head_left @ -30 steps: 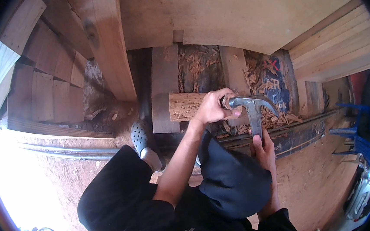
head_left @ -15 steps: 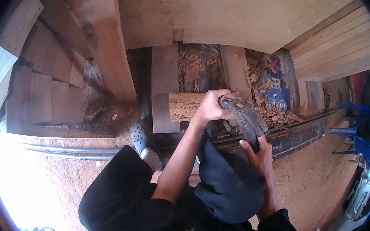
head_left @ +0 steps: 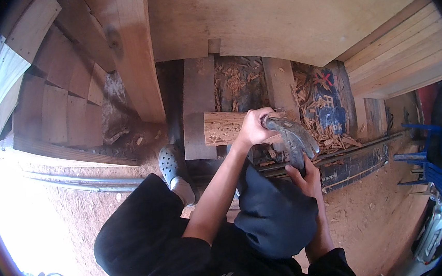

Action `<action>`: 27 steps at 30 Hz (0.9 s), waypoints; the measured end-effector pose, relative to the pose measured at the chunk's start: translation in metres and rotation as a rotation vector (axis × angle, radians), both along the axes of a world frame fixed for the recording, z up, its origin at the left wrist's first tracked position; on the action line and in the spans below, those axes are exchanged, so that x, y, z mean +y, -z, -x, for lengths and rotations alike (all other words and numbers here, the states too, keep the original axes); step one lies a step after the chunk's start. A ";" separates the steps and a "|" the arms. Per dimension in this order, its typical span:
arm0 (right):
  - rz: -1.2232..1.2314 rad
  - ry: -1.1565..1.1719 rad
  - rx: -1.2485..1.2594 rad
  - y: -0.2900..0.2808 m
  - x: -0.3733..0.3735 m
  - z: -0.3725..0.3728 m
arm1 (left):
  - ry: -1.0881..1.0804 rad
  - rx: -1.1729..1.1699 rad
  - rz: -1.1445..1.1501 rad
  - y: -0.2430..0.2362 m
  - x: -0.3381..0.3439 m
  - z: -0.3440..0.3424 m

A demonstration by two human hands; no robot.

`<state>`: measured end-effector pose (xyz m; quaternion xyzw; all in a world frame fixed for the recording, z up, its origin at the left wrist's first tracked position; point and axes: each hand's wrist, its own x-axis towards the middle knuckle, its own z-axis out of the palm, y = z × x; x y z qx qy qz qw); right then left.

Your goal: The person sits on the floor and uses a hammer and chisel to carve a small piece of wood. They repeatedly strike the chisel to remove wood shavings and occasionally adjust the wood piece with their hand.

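A dark, worn, curved hand tool (head_left: 296, 140) with a broad, blade-like edge stretches between my two hands; its exact kind is unclear. My left hand (head_left: 255, 127) is closed at the tool's upper end, in front of a rough, pitted wood block (head_left: 224, 127). Fingers of my right hand (head_left: 309, 179) wrap round the tool's dark lower end, beside my knee. The block lies crosswise over two flat boards, and my left hand hides its right part.
Wood chips (head_left: 330, 141) litter the dark sheeting between the boards. A large plywood panel (head_left: 284, 19) covers the far side. Upright planks (head_left: 133, 51) stand at left. Metal pipes (head_left: 87, 184) run along the ground. A blue plastic chair (head_left: 436, 165) is at right.
The tool has tilted slightly, its broad edge showing more and its lower end shifting a little left with my right hand. My left hand keeps its hold. The view has shifted slightly.
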<state>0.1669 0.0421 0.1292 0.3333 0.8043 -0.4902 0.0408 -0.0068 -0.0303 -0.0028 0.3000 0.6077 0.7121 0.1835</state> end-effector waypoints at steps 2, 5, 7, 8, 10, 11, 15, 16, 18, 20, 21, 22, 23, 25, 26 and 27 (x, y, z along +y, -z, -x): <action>0.034 0.018 -0.016 0.003 0.002 -0.001 | -0.012 0.009 0.002 0.000 0.000 -0.001; -0.044 -0.022 -0.055 0.005 0.005 -0.003 | -0.023 0.031 0.015 -0.001 0.000 -0.002; -0.142 -0.096 0.002 0.005 0.008 -0.004 | -0.011 0.036 0.026 -0.002 -0.001 -0.003; -0.198 -0.124 -0.016 0.005 0.008 -0.003 | 0.003 0.031 0.030 -0.002 -0.001 -0.003; -0.171 -0.129 0.016 0.005 0.009 -0.003 | 0.002 0.019 0.024 -0.003 -0.001 -0.003; -0.160 -0.129 0.017 0.005 0.008 -0.003 | -0.013 0.010 0.015 -0.004 -0.001 -0.003; -0.111 -0.054 0.091 0.009 0.005 -0.003 | -0.014 -0.016 0.069 -0.005 -0.001 -0.003; -0.092 -0.020 0.101 0.011 0.004 -0.003 | -0.019 -0.010 0.053 -0.005 -0.002 -0.003; -0.059 0.004 0.075 0.014 0.005 -0.003 | -0.020 -0.010 0.056 -0.005 -0.002 -0.003; -0.045 0.004 -0.023 0.015 0.007 -0.004 | -0.028 0.005 0.076 -0.006 -0.002 -0.003; -0.025 -0.004 -0.008 0.016 0.008 -0.005 | -0.031 0.013 0.086 -0.007 -0.002 -0.003; -0.014 0.009 -0.017 0.016 0.008 -0.005 | -0.033 0.014 0.084 -0.008 -0.002 -0.004; -0.007 0.024 -0.048 0.016 0.009 -0.005 | -0.036 0.015 0.082 -0.008 -0.002 -0.004; -0.064 0.015 -0.016 0.017 0.009 -0.004 | -0.040 0.015 0.072 -0.009 -0.002 -0.005; -0.084 0.018 -0.038 0.017 0.009 -0.003 | -0.042 0.013 0.064 -0.010 -0.002 -0.005; -0.119 -0.005 -0.012 0.017 0.008 -0.003 | -0.039 0.013 0.058 -0.010 -0.002 -0.005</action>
